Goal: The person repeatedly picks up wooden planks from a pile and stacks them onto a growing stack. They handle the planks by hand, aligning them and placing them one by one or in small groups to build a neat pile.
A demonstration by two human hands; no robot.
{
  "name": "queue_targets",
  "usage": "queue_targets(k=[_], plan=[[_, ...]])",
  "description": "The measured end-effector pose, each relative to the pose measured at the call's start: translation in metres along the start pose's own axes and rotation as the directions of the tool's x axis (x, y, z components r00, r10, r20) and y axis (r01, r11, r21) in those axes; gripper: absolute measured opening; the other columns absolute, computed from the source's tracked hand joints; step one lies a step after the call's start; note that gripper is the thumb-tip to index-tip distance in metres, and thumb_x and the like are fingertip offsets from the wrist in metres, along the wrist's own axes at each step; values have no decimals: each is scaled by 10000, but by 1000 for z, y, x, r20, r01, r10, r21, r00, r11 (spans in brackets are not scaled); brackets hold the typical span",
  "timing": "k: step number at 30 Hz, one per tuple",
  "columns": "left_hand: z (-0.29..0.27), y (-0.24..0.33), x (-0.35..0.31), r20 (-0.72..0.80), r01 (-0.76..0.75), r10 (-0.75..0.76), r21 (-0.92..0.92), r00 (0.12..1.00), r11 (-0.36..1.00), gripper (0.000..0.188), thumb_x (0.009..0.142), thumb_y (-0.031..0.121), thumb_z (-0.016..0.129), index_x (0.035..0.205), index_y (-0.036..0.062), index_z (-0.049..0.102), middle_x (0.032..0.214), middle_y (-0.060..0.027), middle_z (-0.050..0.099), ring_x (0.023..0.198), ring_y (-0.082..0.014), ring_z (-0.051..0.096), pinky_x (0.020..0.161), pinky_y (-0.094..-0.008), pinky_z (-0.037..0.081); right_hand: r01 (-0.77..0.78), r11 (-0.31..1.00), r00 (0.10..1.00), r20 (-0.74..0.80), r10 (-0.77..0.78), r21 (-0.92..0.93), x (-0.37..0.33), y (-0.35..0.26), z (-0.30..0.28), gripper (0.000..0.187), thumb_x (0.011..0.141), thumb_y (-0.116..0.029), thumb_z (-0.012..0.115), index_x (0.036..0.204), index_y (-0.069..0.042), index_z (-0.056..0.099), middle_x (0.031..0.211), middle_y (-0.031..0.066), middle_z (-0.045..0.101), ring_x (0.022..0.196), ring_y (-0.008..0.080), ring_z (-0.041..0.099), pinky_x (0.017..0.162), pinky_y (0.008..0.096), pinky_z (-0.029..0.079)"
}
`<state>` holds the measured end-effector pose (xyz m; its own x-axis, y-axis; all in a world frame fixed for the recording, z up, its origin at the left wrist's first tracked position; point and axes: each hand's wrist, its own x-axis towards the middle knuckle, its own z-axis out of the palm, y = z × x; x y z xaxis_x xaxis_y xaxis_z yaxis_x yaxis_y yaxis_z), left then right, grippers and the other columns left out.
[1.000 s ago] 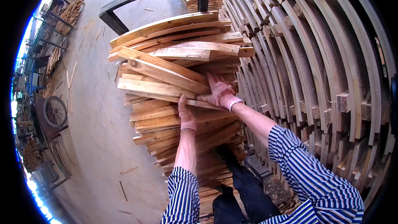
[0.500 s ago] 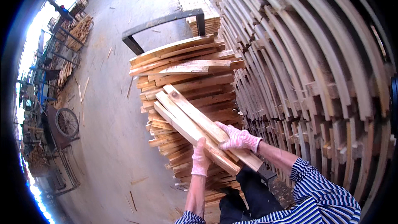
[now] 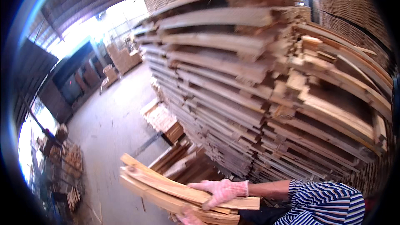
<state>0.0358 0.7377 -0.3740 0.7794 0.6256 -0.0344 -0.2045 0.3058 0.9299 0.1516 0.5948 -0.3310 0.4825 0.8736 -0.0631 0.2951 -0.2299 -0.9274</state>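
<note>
Several short, pale wooden boards (image 3: 156,180) lie together in my hands, low in the view, slanting from upper left to lower right. My right hand (image 3: 223,191), in a pink-and-white knitted glove, grips them from above near their right end. At the lower edge my left hand (image 3: 189,216), gloved alike, holds the near side of the boards; most of it is cut off by the frame. Just beyond the boards, part of a heap of loose boards (image 3: 183,166) shows.
A tall stack of spaced wooden boards (image 3: 212,66) rises ahead and to the right. Closely packed wood (image 3: 354,8) stands farther right. A low pile (image 3: 162,121) sits by the stack's foot. Concrete floor (image 3: 112,112) stretches away to the left, with wood heaps (image 3: 71,158) along its side.
My view has swung up and to the right, bringing the tall stack to the middle. The boards, still in both hands, now sit lower in the view and lie flatter across it.
</note>
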Motion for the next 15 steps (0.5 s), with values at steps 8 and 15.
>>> queue_targets(k=[8, 15], plan=[[160, 222, 57, 192, -347, 393, -233, 899, 908, 784, 992, 577, 414, 1519, 11, 291, 1473, -189, 423, 1324, -321, 465, 1092, -440, 416, 179, 919, 914, -286, -287, -350, -14, -259, -150, 909, 680, -440, 720, 1477, -124, 417, 1179, 187, 606, 1079, 332, 626, 920, 399, 507], [337, 338, 56, 495, -213, 396, -386, 773, 898, 749, 968, 542, 552, 1469, 18, 362, 1410, -135, 491, 1231, -261, 547, 1048, -400, 466, 66, 746, 908, -271, -321, -663, -126, -397, -308, 818, 775, -473, 702, 1417, -28, 460, 1270, 191, 597, 1089, 262, 628, 908, 337, 541]])
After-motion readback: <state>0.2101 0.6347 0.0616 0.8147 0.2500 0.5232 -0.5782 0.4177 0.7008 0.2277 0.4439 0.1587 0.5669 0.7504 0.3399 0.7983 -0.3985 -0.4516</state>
